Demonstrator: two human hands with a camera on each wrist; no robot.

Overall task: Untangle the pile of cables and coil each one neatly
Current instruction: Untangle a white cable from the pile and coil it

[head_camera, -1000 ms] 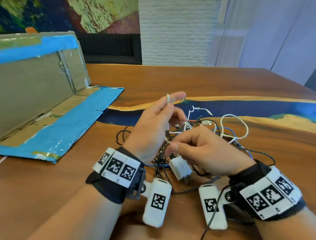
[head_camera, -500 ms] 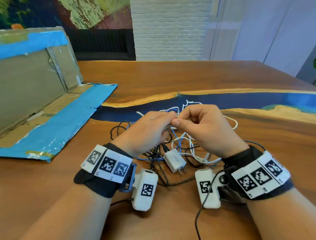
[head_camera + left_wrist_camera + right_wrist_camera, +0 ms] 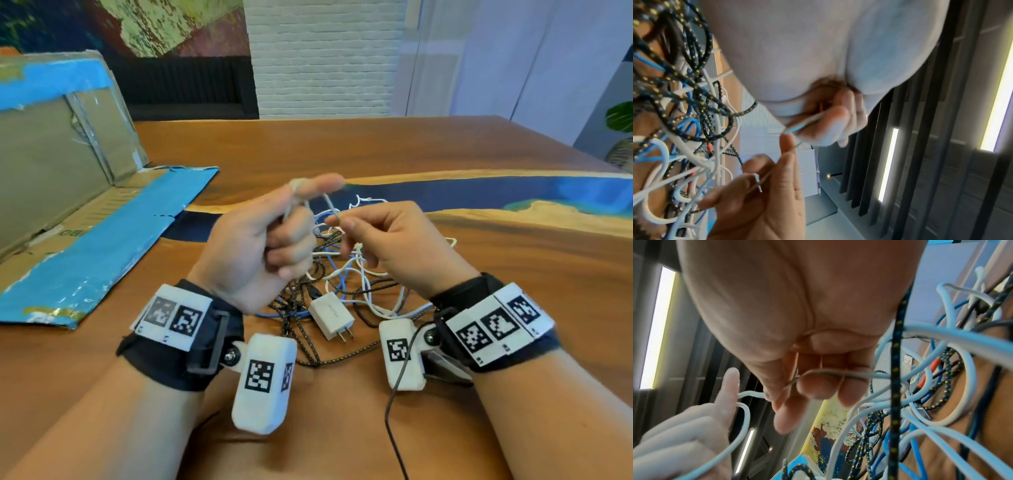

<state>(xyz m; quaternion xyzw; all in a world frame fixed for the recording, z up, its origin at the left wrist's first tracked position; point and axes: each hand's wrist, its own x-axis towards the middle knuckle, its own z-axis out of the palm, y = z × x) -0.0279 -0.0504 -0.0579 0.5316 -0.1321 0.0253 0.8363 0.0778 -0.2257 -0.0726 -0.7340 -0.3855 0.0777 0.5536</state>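
Note:
A tangle of white, blue and black braided cables lies on the wooden table, with a white wall charger at its near edge. My left hand is raised over the pile; a thin white cable loops over its outstretched index finger and its other fingers are curled. In the left wrist view its fingers pinch that white cable. My right hand, just to the right, pinches the same white cable between thumb and fingertips. The cable's far run disappears into the pile.
A flattened cardboard box with blue tape lies and stands at the left. A dark blue resin strip crosses the table behind the pile. A thin black lead hangs from my right wrist camera toward the near edge.
My hands were pressed together low over the pile; now they have parted, and the left hand has lifted with the white cable looped over its index finger.

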